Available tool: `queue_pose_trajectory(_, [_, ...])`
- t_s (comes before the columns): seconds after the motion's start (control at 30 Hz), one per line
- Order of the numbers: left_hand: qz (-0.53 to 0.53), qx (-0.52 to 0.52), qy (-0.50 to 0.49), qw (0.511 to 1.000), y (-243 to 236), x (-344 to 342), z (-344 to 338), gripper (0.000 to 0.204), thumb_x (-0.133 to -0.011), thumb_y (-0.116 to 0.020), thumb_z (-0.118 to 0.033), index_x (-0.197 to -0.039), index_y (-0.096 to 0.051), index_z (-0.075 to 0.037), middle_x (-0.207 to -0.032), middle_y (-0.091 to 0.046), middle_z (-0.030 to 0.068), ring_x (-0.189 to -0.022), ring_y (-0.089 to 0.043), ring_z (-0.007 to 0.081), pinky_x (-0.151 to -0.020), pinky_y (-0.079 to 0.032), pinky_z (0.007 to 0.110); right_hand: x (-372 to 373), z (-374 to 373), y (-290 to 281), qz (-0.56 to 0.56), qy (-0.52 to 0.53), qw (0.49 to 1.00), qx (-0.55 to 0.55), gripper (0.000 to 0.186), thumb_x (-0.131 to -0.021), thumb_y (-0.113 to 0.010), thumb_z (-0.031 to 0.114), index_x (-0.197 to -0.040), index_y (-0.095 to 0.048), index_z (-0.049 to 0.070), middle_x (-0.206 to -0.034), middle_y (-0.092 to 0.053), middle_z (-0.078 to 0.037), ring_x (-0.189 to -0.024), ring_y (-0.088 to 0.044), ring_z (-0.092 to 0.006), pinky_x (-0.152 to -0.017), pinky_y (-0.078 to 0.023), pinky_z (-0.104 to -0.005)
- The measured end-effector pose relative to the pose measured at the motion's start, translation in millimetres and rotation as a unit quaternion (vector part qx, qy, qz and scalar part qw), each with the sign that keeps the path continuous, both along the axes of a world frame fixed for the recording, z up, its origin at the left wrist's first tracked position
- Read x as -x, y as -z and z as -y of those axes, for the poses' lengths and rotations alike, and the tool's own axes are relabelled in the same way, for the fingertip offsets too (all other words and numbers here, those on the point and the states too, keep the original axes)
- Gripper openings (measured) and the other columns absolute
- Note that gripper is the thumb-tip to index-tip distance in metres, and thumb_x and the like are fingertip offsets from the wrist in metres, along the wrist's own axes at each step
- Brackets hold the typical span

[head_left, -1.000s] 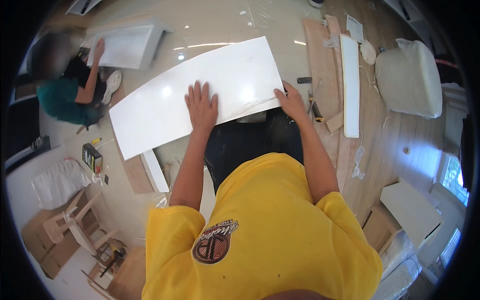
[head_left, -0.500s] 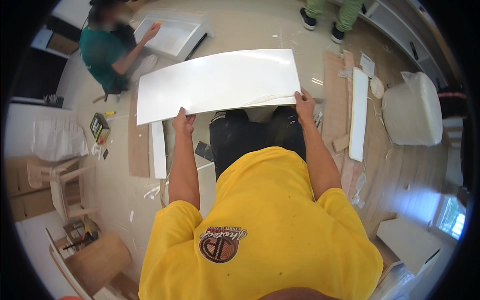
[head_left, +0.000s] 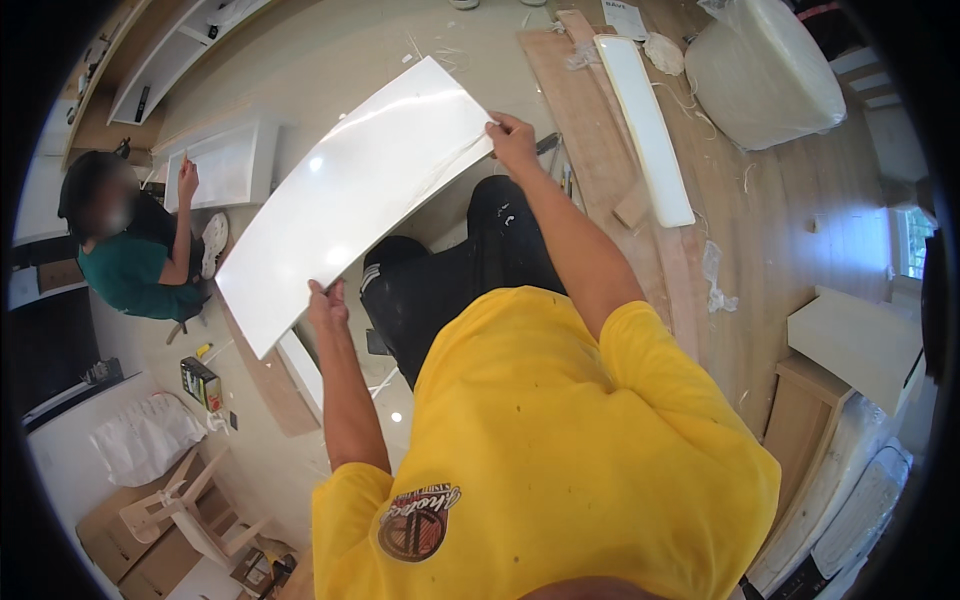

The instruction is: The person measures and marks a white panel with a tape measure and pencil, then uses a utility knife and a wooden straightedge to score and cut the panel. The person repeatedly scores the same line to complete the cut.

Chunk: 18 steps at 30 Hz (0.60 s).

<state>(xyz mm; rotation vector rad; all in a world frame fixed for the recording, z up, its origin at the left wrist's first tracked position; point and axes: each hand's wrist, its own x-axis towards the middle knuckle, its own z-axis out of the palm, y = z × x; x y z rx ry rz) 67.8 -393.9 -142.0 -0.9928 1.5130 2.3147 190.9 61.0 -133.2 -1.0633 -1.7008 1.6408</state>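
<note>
A long white glossy panel (head_left: 350, 175) is held in front of my knees, slanting from lower left up to upper right. My left hand (head_left: 328, 303) grips its near edge toward the left end, thumb on top and the other fingers underneath. At the right end, my right hand (head_left: 513, 142) pinches the near corner, its thumb over the surface. Along the near edge by that corner, what looks like loose clear film wrinkles. The undersides of my fingers are hidden by the panel.
A person in a green shirt (head_left: 140, 265) crouches at left beside a white drawer-like box (head_left: 222, 165). To the right lie brown boards (head_left: 590, 130) and a narrow white panel (head_left: 645, 135). A plastic-wrapped bulky piece (head_left: 765, 75) stands beyond. A wooden stool frame (head_left: 195, 510) is at lower left.
The panel has turned counter-clockwise, its left end now lower and nearer, its right end farther up. My view has swung to the right. Both hands keep their hold.
</note>
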Motion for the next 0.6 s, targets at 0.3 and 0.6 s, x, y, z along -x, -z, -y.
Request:
queue_pose_trajectory(0.3, [0.003,-0.03,0.111,0.993,-14,-33,-19,0.058,-0.105,-0.063,-0.034,-0.15,-0.044,-0.002,-0.148,-0.053,0.0165,-0.136,-0.053,0.0348,-0.11,-0.051,0.046,-32,-31,-24,-0.001,-0.012,0.999,0.044,0.032,-0.094,-0.072,0.014,-0.124,-0.074,0.003,-0.091,-0.075,-0.01,-0.07,-0.067,-0.0138,-0.066,-0.054,-0.0302])
queue_pose_trajectory(0.6, [0.04,0.05,0.127,0.99,-32,-37,-22,0.072,-0.099,-0.068,-0.047,-0.149,-0.044,-0.003,-0.15,-0.049,0.0163,-0.142,-0.046,0.0308,-0.118,-0.042,0.043,-31,-27,-20,0.009,0.021,1.0,-0.005,0.029,-0.092,-0.075,0.012,-0.118,-0.076,0.002,-0.096,-0.076,-0.011,-0.073,-0.068,-0.0145,-0.067,-0.057,-0.0307])
